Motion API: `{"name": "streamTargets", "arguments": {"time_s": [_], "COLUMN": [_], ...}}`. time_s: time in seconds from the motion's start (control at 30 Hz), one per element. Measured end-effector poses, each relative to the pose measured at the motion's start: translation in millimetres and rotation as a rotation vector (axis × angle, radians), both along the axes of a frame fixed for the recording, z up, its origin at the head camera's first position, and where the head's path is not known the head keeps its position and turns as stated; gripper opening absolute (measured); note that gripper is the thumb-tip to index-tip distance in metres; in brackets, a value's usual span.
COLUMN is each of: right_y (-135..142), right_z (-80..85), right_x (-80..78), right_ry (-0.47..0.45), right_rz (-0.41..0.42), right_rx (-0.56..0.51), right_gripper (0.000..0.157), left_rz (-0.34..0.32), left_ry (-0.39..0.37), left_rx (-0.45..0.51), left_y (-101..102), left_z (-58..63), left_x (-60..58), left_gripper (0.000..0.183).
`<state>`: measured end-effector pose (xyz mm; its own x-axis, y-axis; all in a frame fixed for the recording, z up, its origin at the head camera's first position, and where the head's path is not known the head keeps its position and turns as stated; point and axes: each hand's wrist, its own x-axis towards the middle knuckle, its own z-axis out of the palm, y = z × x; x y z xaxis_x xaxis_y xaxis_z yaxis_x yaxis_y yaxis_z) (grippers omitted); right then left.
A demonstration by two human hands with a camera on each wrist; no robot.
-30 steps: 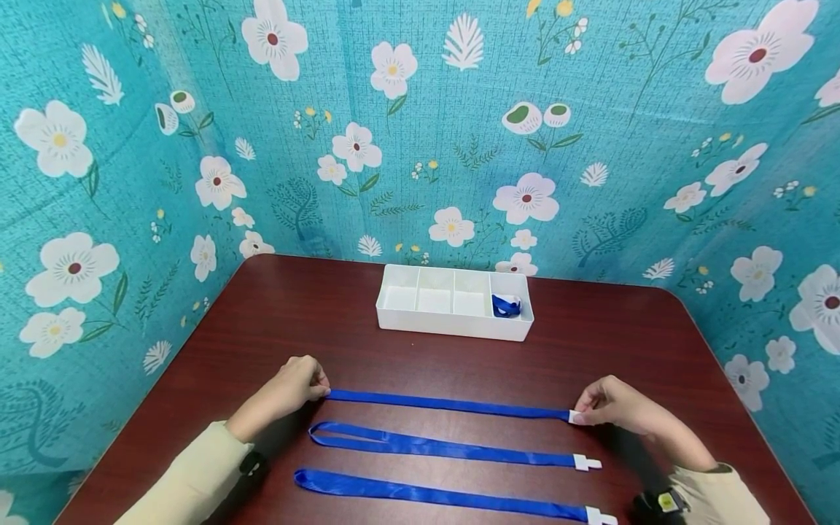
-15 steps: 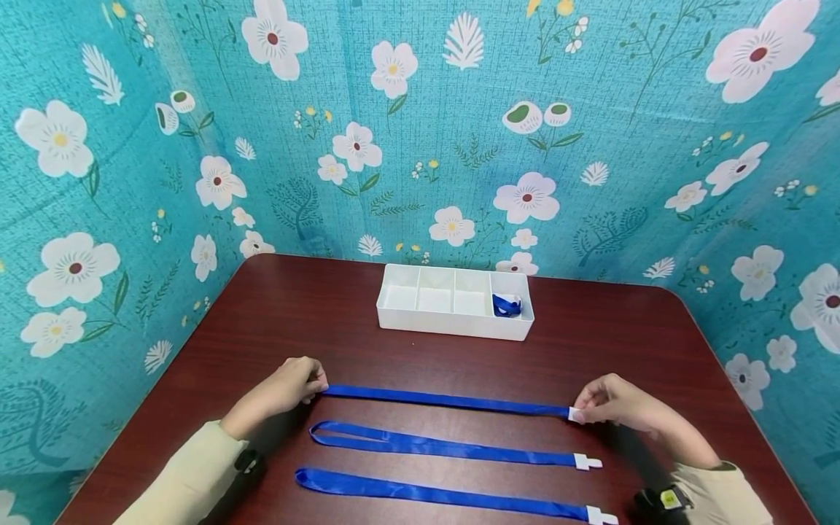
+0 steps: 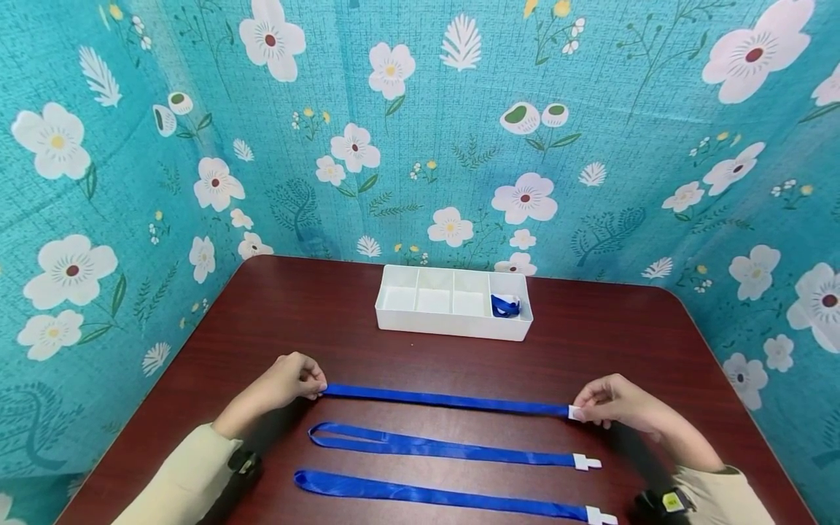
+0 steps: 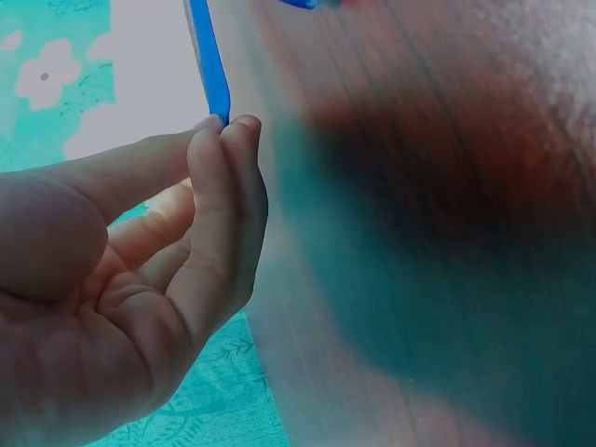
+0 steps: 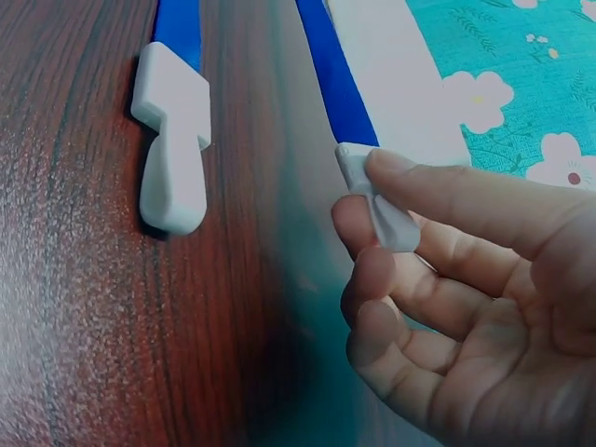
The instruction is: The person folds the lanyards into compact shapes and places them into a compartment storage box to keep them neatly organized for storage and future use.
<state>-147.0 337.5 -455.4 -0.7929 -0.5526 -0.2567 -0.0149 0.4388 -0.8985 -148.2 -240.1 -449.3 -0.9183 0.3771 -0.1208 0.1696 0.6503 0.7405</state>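
- The left hand (image 3: 295, 376) pinches the looped end of the far strap (image 3: 446, 400) between thumb and fingertips, on the side toward the table's left edge.
- The right hand (image 3: 613, 401) pinches that strap's white clip (image 5: 352, 168) between thumb and fingers, toward the right edge.
- Between the hands the far strap runs straight, roughly along the table (image 3: 315, 328)'s far edge.
- Nearer the person lie the middle strap (image 3: 459, 447), its loop partly spread, then the near strap (image 3: 440, 494); both have white clips toward the right edge.
- By the far edge stands a white tray (image 3: 453, 323); its rightmost compartment holds a bundled strap (image 3: 504, 306).
- Behind that edge hangs a flowered cloth (image 3: 407, 146).
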Motion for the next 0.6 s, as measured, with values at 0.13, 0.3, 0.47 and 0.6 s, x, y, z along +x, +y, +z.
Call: {"name": "streamTargets", "arguments": {"time_s": [0.13,0.3,0.47,0.6], "right_y": [2.1,5.0,7.9,8.4], "right_z": [-1.7,-5.0,-6.2,-4.3], "right_x": [0.8,2.0,2.7,3.7], "right_ry": [-0.013,-0.103,-0.227,-0.284], "right_rz": [-0.033,-0.081,-0.081,-0.127], "right_rx": [-0.020,-0.135,-0.335,-0.387], "right_gripper": [0.018,0.020,0.014,0.018], "left_rz": [-0.001,0.006,0.008,0.004], "left_ry": [-0.019,-0.049,-0.060,-0.058], "left_rx": [0.033,0.052,0.064,0.081], "left_y": [-0.7,-0.7,-0.9,-1.5], "left_z": [2.2,4.3,5.5,6.8], "left_x": [0.3,0.2,-0.4,-0.7], "left_gripper": [0.009,0.008,0.007,0.007]}}
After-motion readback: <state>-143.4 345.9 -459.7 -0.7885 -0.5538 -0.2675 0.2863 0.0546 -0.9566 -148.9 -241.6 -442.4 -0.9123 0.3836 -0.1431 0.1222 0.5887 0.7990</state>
